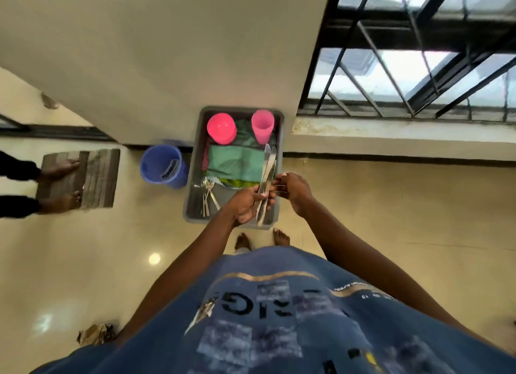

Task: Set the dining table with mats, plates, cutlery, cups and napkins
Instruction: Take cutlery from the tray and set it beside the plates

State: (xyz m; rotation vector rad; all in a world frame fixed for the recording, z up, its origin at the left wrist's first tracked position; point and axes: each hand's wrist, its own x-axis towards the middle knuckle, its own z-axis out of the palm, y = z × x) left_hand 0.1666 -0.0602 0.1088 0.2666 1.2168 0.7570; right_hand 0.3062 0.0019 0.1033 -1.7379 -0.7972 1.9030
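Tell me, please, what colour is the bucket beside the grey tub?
The bucket is blue, shown in the head view.

Tub front bare; cups, perhaps napkins, crowd rear

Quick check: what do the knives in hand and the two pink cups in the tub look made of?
Silver table knives held in left hand: likely polished steel, bright reflective blades. Pink cups: probably plastic, with a uniform, slightly glossy colour. Grey tub: seemingly matte plastic.

Two pink cups and green napkins fill a grey tub; beside it a blue bucket, a brown striped mat, silver knives.
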